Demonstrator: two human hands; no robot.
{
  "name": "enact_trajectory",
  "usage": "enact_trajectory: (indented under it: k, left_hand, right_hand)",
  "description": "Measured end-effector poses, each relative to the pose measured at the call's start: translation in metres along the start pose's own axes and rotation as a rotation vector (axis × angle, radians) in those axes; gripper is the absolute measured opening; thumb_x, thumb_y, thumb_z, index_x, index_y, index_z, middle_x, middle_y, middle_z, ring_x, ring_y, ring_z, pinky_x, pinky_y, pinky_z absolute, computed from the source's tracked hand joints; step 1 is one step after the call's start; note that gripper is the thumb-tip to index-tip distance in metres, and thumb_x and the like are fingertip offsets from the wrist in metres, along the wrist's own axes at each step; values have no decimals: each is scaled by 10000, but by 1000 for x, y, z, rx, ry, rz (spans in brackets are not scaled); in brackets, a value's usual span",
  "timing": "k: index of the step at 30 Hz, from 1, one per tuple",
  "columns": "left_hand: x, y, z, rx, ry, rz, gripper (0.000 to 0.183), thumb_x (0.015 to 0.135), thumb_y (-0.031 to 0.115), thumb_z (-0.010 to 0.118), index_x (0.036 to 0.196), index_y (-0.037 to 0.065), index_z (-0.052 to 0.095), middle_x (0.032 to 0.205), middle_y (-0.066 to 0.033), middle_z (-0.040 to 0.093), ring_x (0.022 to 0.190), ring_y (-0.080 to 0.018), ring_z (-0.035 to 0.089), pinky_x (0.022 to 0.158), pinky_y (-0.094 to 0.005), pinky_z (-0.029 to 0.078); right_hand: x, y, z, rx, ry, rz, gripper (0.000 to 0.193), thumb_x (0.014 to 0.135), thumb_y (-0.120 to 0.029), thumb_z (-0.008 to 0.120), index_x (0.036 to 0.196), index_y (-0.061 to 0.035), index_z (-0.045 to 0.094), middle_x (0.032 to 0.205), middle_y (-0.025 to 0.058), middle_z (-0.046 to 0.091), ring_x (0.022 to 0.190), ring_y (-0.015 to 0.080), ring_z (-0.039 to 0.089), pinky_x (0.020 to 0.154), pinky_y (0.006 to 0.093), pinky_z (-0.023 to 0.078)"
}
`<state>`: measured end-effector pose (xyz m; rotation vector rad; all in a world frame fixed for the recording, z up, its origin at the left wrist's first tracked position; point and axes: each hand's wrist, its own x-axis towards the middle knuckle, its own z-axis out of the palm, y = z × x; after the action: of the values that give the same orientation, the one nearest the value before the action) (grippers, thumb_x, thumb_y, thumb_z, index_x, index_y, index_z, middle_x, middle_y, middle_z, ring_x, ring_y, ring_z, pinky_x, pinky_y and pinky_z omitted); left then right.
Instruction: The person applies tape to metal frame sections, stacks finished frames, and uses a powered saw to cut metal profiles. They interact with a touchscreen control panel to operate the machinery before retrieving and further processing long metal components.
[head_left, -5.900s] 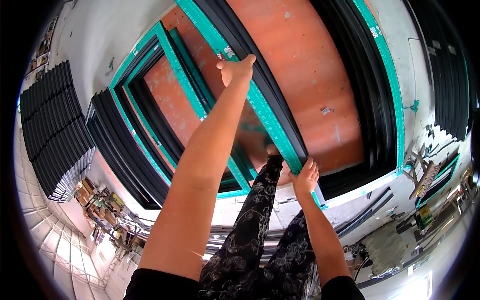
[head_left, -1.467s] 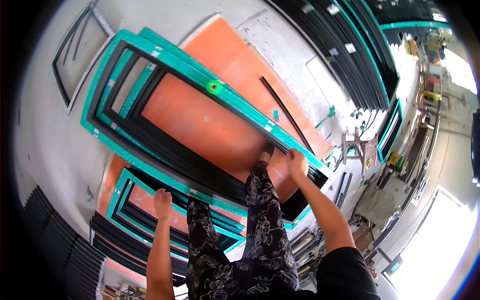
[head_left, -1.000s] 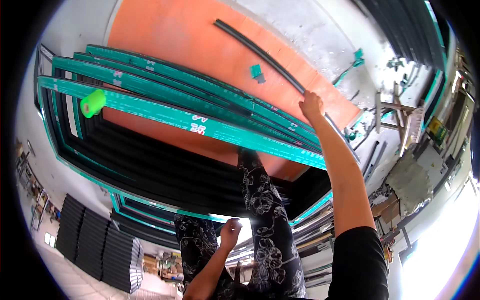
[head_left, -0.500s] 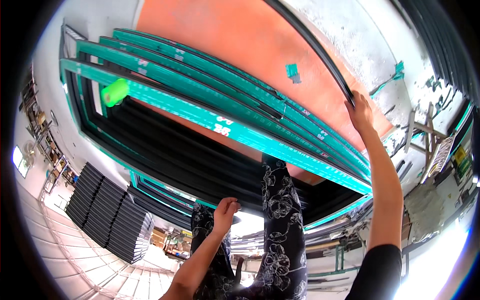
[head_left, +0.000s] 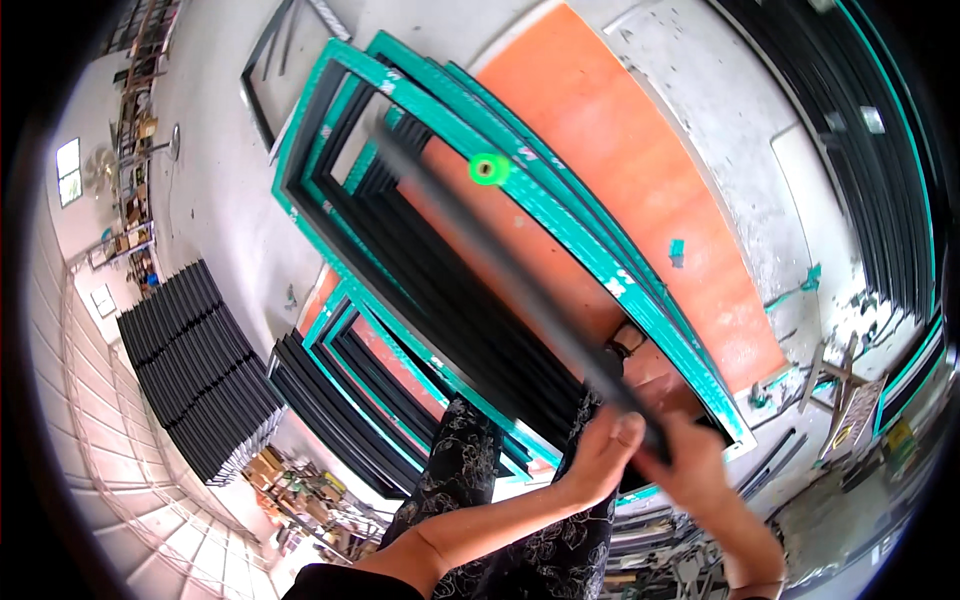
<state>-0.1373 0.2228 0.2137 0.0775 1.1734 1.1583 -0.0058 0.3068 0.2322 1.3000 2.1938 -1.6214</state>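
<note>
A long straight black bar (head_left: 500, 275), blurred by motion, slants over a stack of dark rectangular frames (head_left: 590, 262) faced with green protective film. My left hand (head_left: 603, 462) is closed at the bar's near end, thumb along its side. Just to the right, my right hand (head_left: 695, 468) is smeared but wraps the same end. The far end of the bar hangs above the frames' far left part. On the top frame's green face sits a bright green roll of tape (head_left: 488, 169).
Orange sheeting (head_left: 640, 130) lies on the floor under the frames. More black frames (head_left: 340, 400) lean at the left, beside a tall stack of black profiles (head_left: 200, 370). Long dark profiles (head_left: 850, 150) line the right side, near a small wooden stand (head_left: 838, 375).
The black bar has come from the far right to across the frames. My left hand has left the frame's near edge and joined my right hand on the bar. The view has turned.
</note>
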Motion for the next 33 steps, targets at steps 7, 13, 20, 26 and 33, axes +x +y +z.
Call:
enact_trajectory:
  k: [7,13,20,26,33]
  left_hand:
    - [41,75,-175,-232,334,30,350,995,345,527,1144,32,476,963,-83,582,959,-249,630,875,-399,529]
    - [154,109,-301,-196,508,55,403,977,453,514,1045,56,526,960,-98,627,910,-259,638,819,-418,543]
    - [203,90,-254,-97,400,-18,398,1000,462,449,1100,82,517,981,-74,616,938,-231,618,875,-418,511]
    - [223,100,-274,-124,351,0,380,1023,416,400,1099,61,512,1008,-82,610,964,-228,605,900,-425,508]
    - [255,89,-283,-126,341,-45,367,1022,391,417,1190,76,501,1094,-86,600,1045,-247,580,962,-447,482]
  right_hand:
    - [-24,11,108,155,-151,226,464,786,-351,753,1086,-35,594,856,213,654,800,413,642,676,459,509]
    - [-69,97,158,-75,118,311,329,786,-299,746,881,-18,606,741,211,589,688,438,574,602,495,446]
    - [4,104,162,-228,312,250,333,830,-307,715,838,-4,575,705,229,553,661,461,556,556,496,424]
    - [47,110,164,-243,419,151,348,800,-335,745,859,-24,601,774,197,607,691,412,597,584,469,471]
    - [65,138,179,-215,561,178,385,832,-293,708,1119,-49,630,1041,167,638,936,386,598,818,437,487]
